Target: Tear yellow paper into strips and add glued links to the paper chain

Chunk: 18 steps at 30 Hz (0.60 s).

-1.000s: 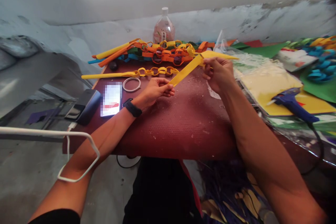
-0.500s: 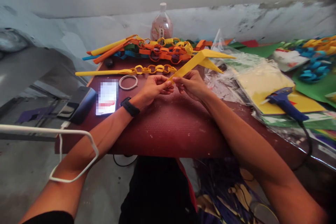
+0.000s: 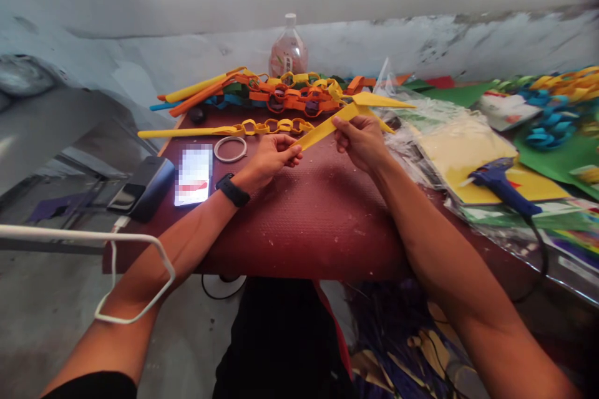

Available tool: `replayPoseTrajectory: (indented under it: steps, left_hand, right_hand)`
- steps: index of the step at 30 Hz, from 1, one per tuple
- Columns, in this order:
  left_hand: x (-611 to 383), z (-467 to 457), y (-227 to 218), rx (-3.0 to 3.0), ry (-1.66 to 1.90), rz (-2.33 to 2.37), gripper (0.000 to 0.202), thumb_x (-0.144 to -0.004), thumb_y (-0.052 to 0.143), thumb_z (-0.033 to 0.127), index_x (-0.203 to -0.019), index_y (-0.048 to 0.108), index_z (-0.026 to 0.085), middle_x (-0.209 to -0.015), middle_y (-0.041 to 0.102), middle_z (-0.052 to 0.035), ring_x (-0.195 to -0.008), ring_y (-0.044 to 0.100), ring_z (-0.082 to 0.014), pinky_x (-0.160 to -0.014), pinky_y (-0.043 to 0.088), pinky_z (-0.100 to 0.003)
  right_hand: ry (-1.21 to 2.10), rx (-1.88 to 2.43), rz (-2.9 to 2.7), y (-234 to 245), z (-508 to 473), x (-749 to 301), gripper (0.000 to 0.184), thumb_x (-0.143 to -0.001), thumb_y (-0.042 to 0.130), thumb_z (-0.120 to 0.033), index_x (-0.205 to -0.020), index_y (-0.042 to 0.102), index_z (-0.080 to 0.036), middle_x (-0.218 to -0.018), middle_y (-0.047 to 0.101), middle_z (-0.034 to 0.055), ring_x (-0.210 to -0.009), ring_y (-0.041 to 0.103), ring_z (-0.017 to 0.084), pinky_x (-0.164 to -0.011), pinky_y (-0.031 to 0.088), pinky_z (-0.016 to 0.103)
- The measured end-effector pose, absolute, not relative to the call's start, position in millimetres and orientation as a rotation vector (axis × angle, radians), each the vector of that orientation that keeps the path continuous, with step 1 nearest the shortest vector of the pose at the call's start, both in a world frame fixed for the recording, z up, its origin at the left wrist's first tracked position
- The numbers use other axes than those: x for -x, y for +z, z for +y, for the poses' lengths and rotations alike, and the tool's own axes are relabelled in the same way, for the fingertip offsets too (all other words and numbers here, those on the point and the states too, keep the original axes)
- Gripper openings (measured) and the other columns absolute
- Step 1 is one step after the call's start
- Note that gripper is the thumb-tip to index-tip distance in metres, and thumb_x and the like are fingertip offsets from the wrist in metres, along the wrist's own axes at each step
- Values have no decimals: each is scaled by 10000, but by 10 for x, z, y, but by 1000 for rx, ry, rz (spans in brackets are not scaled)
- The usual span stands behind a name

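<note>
Both hands' fingers pinching yellow paper strip (image 3: 322, 126), left hand (image 3: 271, 159) near end, right hand (image 3: 358, 140) mid-strip

Paper chains (image 3: 281, 92) behind the tape ring (image 3: 230, 149) and phone (image 3: 193, 174) on the table (image 3: 304, 218); glue gun (image 3: 503, 184) right.

We have bare red surface (image 3: 309, 212) before us; paper chains (image 3: 281, 92) and bottle (image 3: 289, 50) block behind, phone (image 3: 193, 173) left, glue gun (image 3: 503, 184) right.

Bottle (image 3: 289, 50), phone (image 3: 193, 174), glue gun (image 3: 500, 182) on table (image 3: 304, 224)
</note>
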<state>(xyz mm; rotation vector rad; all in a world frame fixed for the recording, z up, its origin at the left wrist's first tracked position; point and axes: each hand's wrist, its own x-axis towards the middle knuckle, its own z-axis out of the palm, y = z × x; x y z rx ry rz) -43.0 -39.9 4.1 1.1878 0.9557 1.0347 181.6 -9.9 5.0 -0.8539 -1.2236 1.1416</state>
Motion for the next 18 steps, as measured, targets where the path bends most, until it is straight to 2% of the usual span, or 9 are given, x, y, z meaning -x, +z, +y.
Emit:
replayPoseTrajectory:
  steps: [4, 9, 14, 18]
  left_hand:
    - [413, -406, 25, -1199, 1045, 898, 169, -990, 769, 47, -851, 690, 102, -714, 738, -12, -565, 654, -60, -613, 540, -196]
    - [407, -397, -6, -1218, 1020, 850, 142, -973, 831, 123, -880, 726, 98, -728, 753, -19, -575, 670, -66, -617, 551, -197]
    - [416, -383, -11, -1182, 994, 864, 178, -957, 847, 118, -865, 695, 110, -715, 748, -15, -565, 664, -61, -603, 541, -183]
    - [422, -388, 12, -1179, 981, 892, 168, -986, 791, 84, -855, 688, 108, -717, 747, -23, -561, 654, -57, -604, 536, -185]
  right_hand:
    - [1270, 810, -1315, -56, -187, -1577, 542, -652, 1051, -585, -664, 703, -171, -585, 643, -6, -418, 457, 45, -371, 458, 204]
    - [1233, 787, -1350, -146, -208, -1417, 598, -649, 1054, -595, -614, 648, -158, -504, 512, -50, -401, 370, 22, -348, 272, 189]
    - [1153, 829, -1280, -58, -81, -1636, 689, -571, 1059, -686, -625, 586, -188, -492, 494, -65, -385, 346, 25, -340, 225, 194]
    - [1015, 889, -1305, -11, 44, -1908, 719, -668, 991, -754, -592, 517, -219, -453, 445, -70, -375, 310, 31, -328, 209, 200]
